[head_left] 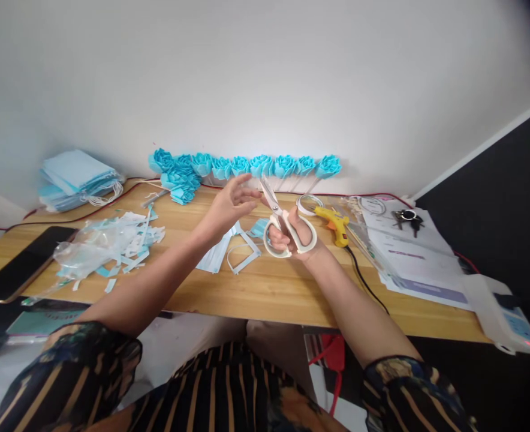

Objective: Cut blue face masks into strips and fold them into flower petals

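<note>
White-handled scissors (310, 235) are in my right hand (294, 231), thumb and fingers through the loops, blades pointing up and slightly left. My left hand (233, 203) is beside the blade tips, fingers apart, with nothing visible in it. Below the two hands, cut pieces of a blue face mask (215, 255) lie on the wooden table, along with a loose white strip with an ear loop (246, 258). A small blue piece (259, 228) sits just left of the scissor handles. Behind my hands, a row of blue handmade flowers (261, 165) leans against the wall.
At left are stacked masks (78, 174), scraps with clear plastic (112, 240) and a phone (24, 262). On the right stand a yellow glue gun (334, 225) with its cord, a tape roll (309, 204), papers (409, 252), keys (407, 219) and a white power strip (501, 312).
</note>
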The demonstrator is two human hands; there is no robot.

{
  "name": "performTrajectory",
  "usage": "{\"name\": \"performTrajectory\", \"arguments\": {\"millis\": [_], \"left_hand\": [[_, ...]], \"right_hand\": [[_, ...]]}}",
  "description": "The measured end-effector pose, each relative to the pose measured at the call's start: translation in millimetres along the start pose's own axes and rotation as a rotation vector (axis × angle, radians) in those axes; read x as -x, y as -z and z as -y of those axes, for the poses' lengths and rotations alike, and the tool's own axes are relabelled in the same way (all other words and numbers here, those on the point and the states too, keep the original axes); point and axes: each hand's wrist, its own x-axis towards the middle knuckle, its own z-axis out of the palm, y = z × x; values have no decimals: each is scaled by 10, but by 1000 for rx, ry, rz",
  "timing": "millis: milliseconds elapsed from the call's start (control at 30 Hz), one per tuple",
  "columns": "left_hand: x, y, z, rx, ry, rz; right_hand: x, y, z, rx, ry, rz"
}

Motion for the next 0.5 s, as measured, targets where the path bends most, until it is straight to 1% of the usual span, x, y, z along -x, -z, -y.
{"name": "performTrajectory", "arguments": {"millis": [100, 167, 233, 300, 333, 400, 467, 500], "left_hand": [[-19, -40, 30, 15, 29, 85], [-39, -52, 41, -16, 17, 109], [-63, -36, 43, -56, -13, 87], [-85, 10, 39, -67, -51, 48], [-91, 42, 39, -75, -65, 29], [-85, 117, 56, -126, -80, 10], [-49, 194, 114, -274, -86, 41], [-18, 229, 161, -394, -95, 84]], "right_hand": [[21, -35, 12, 65, -16, 64], [40, -52, 18, 99, -22, 114], [59, -48, 27, 104, -6, 139], [72, -19, 41, 86, 15, 131], [75, 1, 52, 77, 26, 107], [72, 40, 79, 68, 49, 10], [59, 68, 110, 72, 73, -112], [50, 78, 124, 77, 81, -166]]}}
